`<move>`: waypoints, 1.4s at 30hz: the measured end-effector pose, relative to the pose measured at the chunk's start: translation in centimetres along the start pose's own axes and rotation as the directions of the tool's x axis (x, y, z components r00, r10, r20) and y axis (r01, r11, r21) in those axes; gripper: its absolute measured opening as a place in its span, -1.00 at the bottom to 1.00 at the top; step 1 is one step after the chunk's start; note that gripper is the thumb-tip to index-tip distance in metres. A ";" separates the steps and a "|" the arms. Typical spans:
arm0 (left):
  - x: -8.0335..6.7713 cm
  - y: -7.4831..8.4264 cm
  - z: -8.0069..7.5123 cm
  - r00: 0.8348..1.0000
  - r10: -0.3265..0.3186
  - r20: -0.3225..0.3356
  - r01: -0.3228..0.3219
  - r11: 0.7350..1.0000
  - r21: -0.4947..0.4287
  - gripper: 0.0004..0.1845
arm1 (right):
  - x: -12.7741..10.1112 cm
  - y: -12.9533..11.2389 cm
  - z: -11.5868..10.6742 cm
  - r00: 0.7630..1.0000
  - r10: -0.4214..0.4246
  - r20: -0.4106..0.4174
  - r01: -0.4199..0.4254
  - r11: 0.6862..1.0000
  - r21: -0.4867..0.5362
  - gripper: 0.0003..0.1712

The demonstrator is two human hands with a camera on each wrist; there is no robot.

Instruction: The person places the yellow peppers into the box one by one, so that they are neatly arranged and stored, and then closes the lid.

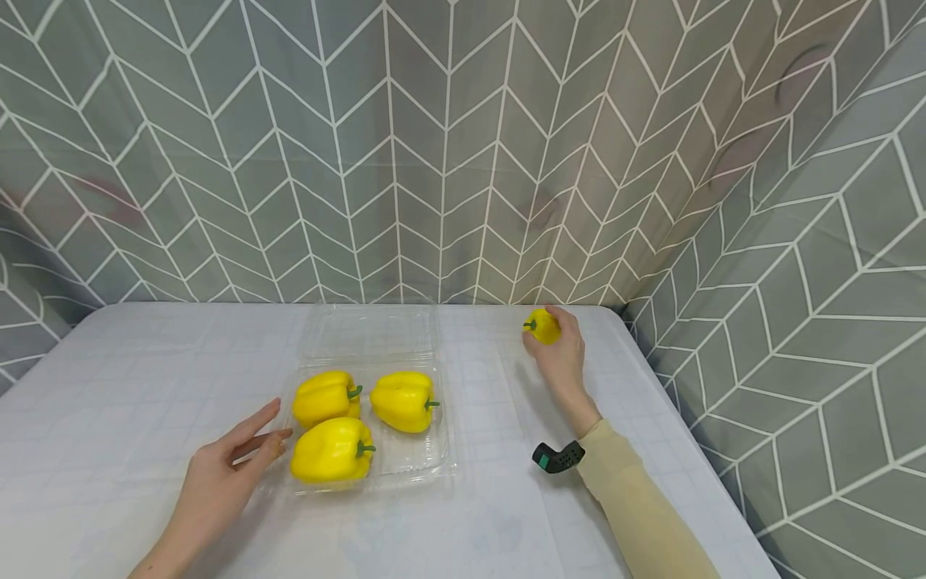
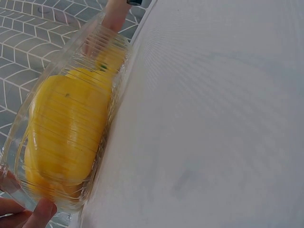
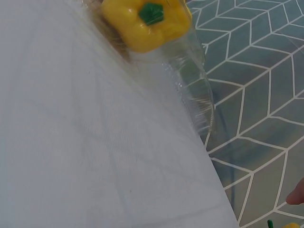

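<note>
No text, label, brand, number or sign can be read in any of the three views. The clear plastic clamshell tray (image 1: 434, 458) carries no sticker or print, the yellow bell peppers (image 1: 332, 449) bear no produce labels, the white tablecloth (image 1: 116, 378) shows only a faint grid, and the grey backdrop (image 1: 463, 145) at twelve o'clock has nothing but a white chevron pattern. The small black device (image 1: 557, 457) at the right wrist shows no legible marking.
</note>
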State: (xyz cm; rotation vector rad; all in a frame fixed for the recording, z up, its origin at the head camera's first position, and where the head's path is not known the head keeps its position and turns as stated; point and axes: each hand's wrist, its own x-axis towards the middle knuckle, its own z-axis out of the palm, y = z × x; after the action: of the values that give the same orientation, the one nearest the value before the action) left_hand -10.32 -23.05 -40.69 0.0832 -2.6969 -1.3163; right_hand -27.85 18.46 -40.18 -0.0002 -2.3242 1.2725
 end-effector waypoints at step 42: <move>0.1 0.1 0.0 1.000 0.010 -0.001 -0.010 1.000 -0.001 -0.44 | 0.7 3.6 0.4 0.994 -0.109 0.000 0.106 0.964 -0.244 -0.23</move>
State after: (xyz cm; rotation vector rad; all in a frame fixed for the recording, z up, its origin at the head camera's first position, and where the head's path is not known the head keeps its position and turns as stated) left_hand -10.38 -23.00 -40.63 0.0703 -2.6924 -1.3140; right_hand -29.43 20.34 -42.93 0.0353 -2.4188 0.9258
